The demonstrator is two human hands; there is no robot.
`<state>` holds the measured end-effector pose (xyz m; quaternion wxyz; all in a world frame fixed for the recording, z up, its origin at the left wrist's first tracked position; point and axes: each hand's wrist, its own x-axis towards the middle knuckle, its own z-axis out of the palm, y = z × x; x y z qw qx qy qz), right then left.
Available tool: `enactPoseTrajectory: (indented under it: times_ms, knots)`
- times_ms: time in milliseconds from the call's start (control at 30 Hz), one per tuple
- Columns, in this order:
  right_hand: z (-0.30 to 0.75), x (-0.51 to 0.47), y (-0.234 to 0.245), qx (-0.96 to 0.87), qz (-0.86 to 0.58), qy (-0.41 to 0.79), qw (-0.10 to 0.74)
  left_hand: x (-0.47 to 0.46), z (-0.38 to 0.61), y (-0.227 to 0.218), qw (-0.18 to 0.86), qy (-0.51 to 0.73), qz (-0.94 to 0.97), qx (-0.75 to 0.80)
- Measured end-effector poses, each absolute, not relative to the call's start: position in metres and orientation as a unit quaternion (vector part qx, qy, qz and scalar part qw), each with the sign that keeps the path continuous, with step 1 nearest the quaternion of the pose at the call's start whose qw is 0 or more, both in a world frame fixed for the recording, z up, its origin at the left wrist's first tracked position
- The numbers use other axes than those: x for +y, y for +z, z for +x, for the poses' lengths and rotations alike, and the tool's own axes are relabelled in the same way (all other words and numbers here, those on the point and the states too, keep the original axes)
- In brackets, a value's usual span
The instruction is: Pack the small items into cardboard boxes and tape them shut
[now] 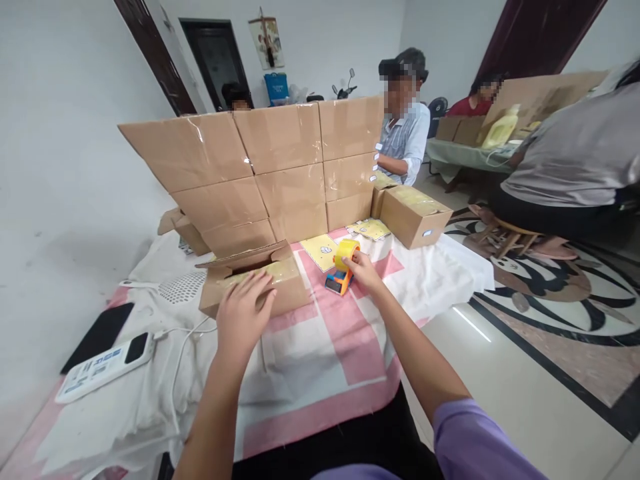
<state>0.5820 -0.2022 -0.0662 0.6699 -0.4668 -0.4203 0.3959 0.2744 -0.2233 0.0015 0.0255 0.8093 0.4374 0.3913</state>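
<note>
Cardboard first: a small carton (289,288) sits on the near-left part of the pink-and-white cloth (350,340), its far flap (245,256) standing open. The left hand (245,313) lies flat on the carton's top with its fingers spread, pressing rather than gripping. The right hand (364,272), well apart from it, has its fingers curled over a tape dispenser (341,269) (yellow roll, orange body), which rests on the cloth just right of the carton. By the look of it, this is the moment of steadying the carton and taking up the tape. Taping would call for that far flap to be folded down first. Beyond stands a wall of cardboard panels (280,173).
</note>
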Motion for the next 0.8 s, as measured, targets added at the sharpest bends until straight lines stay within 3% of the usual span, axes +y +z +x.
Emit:
enactPoseTrajectory:
  times_ms: [133, 333, 500, 800]
  knots:
    - [0.555, -0.227, -0.064, -0.429, -0.441, 0.397, 0.680, -0.219, 0.282, 0.022, -0.045, 0.427, 0.763, 0.482]
    - [0.527, -0.258, -0.064, -0.410, -0.440, 0.387, 0.699, -0.196, 0.281, 0.019, -0.044, 0.265, 0.815, 0.514]
    - [0.508, -0.267, -0.064, -0.398, -0.424, 0.400, 0.708, -0.200, 0.286, 0.009, -0.085, 0.263, 0.804, 0.527]
    - [0.491, -0.274, -0.057, -0.352, -0.427, 0.399, 0.732, -0.198, 0.281, 0.021, -0.005, 0.251, 0.830, 0.498]
